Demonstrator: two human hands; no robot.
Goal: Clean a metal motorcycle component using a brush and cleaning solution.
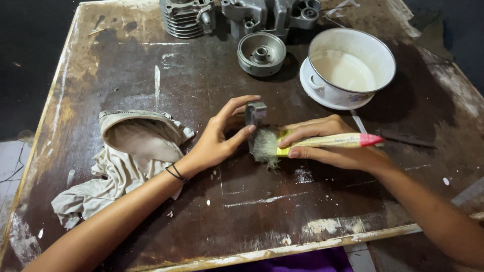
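Left hand (222,136) half-open around a small metal part (255,113), right hand (327,143) closed on a paintbrush (312,142), bristles against it.

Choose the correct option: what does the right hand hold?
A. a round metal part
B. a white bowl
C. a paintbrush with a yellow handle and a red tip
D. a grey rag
C: the right hand grips a paintbrush, its bristles against the small metal part in the left hand.

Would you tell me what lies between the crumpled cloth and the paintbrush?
In the head view, the left hand lies between the cloth and the paintbrush.
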